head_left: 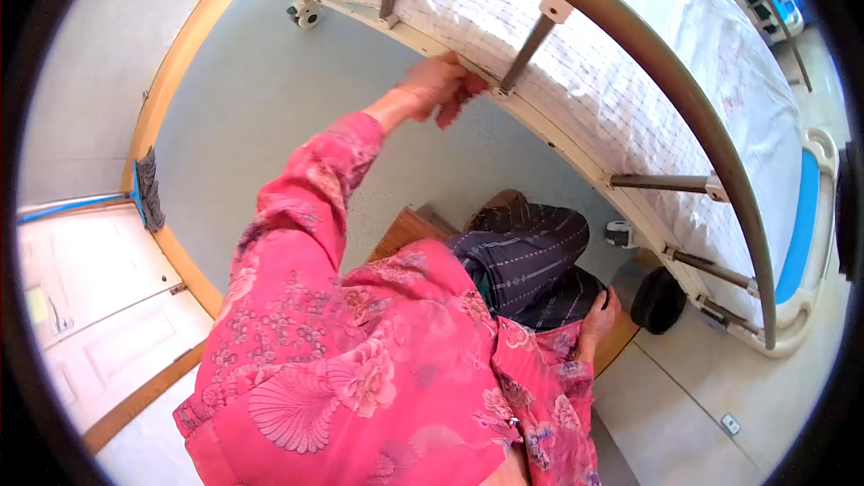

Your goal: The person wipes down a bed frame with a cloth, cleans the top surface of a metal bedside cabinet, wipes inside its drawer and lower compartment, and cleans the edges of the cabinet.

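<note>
My left hand (435, 83) is closed around a crumpled red cloth (461, 101). It presses the cloth to the cream side rail of the bed frame (540, 124), close to the foot of a metal guardrail post (527, 52). My right hand (601, 319) lies over my knee in dark patterned trousers (531, 247), with its fingers spread on the fabric and nothing seen in it. Both arms are in pink flowered sleeves.
A curved bronze-coloured guardrail (693, 94) stands along the white-sheeted mattress (630, 108). Caster wheels (307, 13) sit under the bed. A wooden seat (407, 232) is beside my legs. A black rounded object (659, 300) stands by the bed's end; cabinet doors (103, 261) are at left.
</note>
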Tool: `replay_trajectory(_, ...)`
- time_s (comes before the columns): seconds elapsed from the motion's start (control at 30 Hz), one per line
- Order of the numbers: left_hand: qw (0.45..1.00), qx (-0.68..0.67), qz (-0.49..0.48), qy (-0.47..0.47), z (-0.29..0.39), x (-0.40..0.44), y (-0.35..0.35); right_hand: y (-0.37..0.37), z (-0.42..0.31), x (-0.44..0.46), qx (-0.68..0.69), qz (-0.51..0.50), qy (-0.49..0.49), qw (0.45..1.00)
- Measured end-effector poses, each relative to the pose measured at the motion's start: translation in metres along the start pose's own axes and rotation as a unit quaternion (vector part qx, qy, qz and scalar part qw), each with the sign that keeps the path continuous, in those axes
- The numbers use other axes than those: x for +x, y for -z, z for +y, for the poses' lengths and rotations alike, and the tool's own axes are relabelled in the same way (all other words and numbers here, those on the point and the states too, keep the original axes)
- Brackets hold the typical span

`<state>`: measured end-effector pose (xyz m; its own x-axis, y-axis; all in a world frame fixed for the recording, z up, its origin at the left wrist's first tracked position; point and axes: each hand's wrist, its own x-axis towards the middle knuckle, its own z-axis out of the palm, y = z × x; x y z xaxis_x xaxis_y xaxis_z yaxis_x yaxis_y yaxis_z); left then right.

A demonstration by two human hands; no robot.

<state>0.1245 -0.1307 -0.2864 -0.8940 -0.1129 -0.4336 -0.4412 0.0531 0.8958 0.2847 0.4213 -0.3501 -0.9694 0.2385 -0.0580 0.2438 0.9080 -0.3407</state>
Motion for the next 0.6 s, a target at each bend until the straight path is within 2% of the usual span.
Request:
replay_trajectory(0.07, 0.996, 0.061, 0.071, 0.007, 0.023, -0.014, 0.020, -0.003, 0.001, -0.001, 0.030, 0.020, 0.001, 0.999)
replay_trajectory(0.13, 0.968, 0.011, 0.229, -0.104, -0.023, 0.026, 0.050, -0.010, 0.009, 0.004, 0.035, 0.023, -0.006, 0.999)
replay_trajectory(0.17, 0.881, 0.222, 0.366, -0.203, -0.063, 0.062, 0.078, -0.011, 0.014, 0.005, 0.037, 0.023, -0.002, 0.999)
replay_trajectory(0.2, 0.723, 0.412, 0.474, -0.290, -0.091, 0.089, 0.092, -0.009, 0.013, 0.006, 0.034, 0.023, -0.011, 0.999)
replay_trajectory(0.23, 0.810, 0.368, 0.431, -0.151, -0.067, 0.069, 0.070, -0.007, 0.010, 0.011, 0.031, 0.008, -0.005, 0.999)
replay_trajectory(0.27, 0.812, 0.369, 0.426, -0.153, -0.042, 0.051, 0.044, -0.006, 0.009, 0.012, 0.030, -0.007, 0.003, 1.000)
replay_trajectory(0.3, 0.891, 0.228, 0.386, -0.076, -0.019, 0.034, 0.017, -0.007, 0.012, 0.011, 0.030, -0.008, 0.000, 1.000)
replay_trajectory(0.33, 0.938, 0.078, 0.339, 0.006, -0.008, 0.028, -0.002, -0.008, 0.013, 0.013, 0.055, -0.004, -0.001, 0.998)
replay_trajectory(0.37, 0.867, 0.270, 0.413, -0.070, -0.033, 0.045, -0.010, -0.012, 0.013, 0.015, 0.083, -0.002, 0.000, 0.997)
replay_trajectory(0.4, 0.850, 0.349, 0.373, -0.133, -0.033, 0.034, -0.024, -0.014, 0.015, 0.017, 0.086, -0.008, 0.003, 0.996)
replay_trajectory(0.43, 0.849, 0.306, 0.390, -0.180, -0.064, 0.053, -0.035, -0.014, 0.019, 0.018, 0.081, -0.008, 0.000, 0.997)
replay_trajectory(0.47, 0.827, 0.330, 0.386, -0.241, -0.073, 0.055, -0.053, -0.016, 0.021, 0.018, 0.075, -0.008, -0.005, 0.997)
replay_trajectory(0.53, 0.853, 0.292, 0.370, -0.223, -0.072, 0.043, -0.095, -0.017, 0.022, 0.017, 0.069, -0.007, -0.002, 0.998)
replay_trajectory(0.6, 0.860, 0.257, 0.381, -0.223, -0.071, 0.037, -0.107, -0.019, 0.022, 0.016, 0.055, 0.022, 0.006, 0.998)
